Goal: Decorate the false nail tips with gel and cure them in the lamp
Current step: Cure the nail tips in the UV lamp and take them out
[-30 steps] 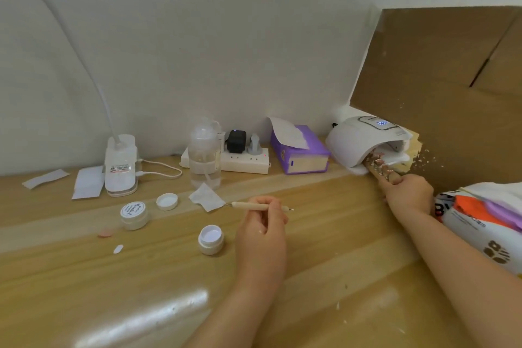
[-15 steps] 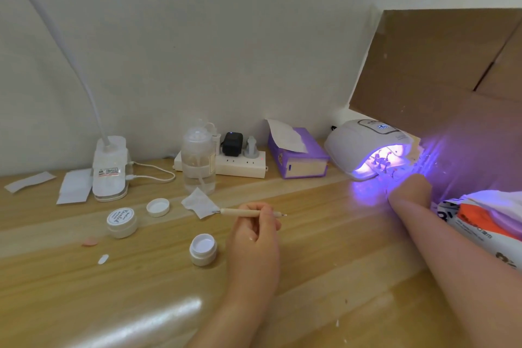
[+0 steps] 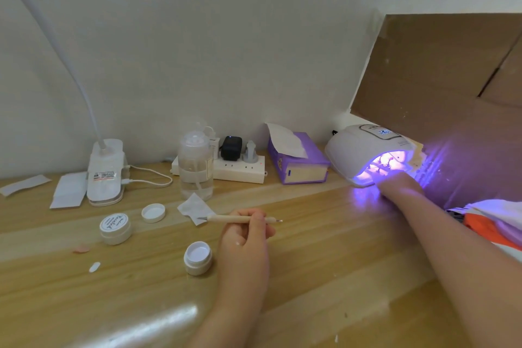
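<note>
Two hands busy: right hand (image 3: 401, 188) sits at the glowing lamp (image 3: 370, 154) mouth, its fingers hidden, grip unreadable; tips (image 3: 385, 162) lie inside, just beyond it. Left hand (image 3: 243, 237) pinches the brush (image 3: 240, 219). One nudge and uncured gel likely smears, or the open pot (image 3: 197, 258) just beside topples.

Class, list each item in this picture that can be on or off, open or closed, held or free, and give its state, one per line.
Curing lamp: on, glowing violet.
Desk lamp: on.
Front gel jar: open.
Loose lid: off, lying on desk.
Left gel jar: closed.
Brush: gripped by left hand.
Right hand: at the lamp mouth, fingers hidden.
</note>
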Demonstrator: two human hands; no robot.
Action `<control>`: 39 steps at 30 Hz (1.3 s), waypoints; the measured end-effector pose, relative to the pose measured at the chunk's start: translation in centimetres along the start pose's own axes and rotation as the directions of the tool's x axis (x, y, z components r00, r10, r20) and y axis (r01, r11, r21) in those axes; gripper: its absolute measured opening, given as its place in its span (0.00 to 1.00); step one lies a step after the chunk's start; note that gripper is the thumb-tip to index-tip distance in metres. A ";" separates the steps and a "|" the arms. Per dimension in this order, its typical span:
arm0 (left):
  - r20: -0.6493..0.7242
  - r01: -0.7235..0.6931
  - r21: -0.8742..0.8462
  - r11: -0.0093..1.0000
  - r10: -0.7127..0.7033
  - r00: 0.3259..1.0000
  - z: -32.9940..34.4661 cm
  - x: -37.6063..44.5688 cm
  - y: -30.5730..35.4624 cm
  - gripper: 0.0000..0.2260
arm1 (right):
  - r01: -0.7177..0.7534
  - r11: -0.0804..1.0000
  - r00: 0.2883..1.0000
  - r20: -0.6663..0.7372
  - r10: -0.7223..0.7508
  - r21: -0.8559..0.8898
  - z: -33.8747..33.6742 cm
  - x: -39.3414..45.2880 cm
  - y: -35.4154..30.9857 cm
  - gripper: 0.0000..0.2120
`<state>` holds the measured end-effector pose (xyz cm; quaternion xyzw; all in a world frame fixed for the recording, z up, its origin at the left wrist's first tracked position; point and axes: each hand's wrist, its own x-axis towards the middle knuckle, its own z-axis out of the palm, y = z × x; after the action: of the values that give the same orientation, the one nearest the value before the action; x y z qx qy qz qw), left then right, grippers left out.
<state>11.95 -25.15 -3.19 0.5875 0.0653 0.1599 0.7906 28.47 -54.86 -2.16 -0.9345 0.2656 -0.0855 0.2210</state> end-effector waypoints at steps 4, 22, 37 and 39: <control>-0.031 0.049 -0.072 0.996 -0.052 0.998 -0.1 0.4 0.0 0.08 | 0.061 0.998 0.972 -0.229 -0.057 0.009 -1.1 -0.5 -0.6 0.13; 0.021 0.023 -0.191 0.981 -0.020 1.000 -0.8 1.1 -0.1 0.08 | 0.271 0.913 0.962 0.111 -0.248 -0.304 -6.3 5.8 -6.8 0.20; 0.126 -0.081 0.044 0.996 0.075 0.989 -0.4 0.0 -0.4 0.06 | 0.273 0.956 0.958 0.058 -0.280 0.106 -6.1 4.0 -4.7 0.27; 0.147 -0.112 0.100 0.989 0.097 0.984 -0.5 -0.3 -0.2 0.06 | 0.277 0.929 0.959 -0.018 -0.281 0.247 -5.8 1.8 -4.6 0.30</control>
<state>11.53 -24.90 -3.57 0.6418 -0.0136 0.1554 0.7509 30.55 -54.44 5.19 -0.9286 0.1155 -0.1403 0.3235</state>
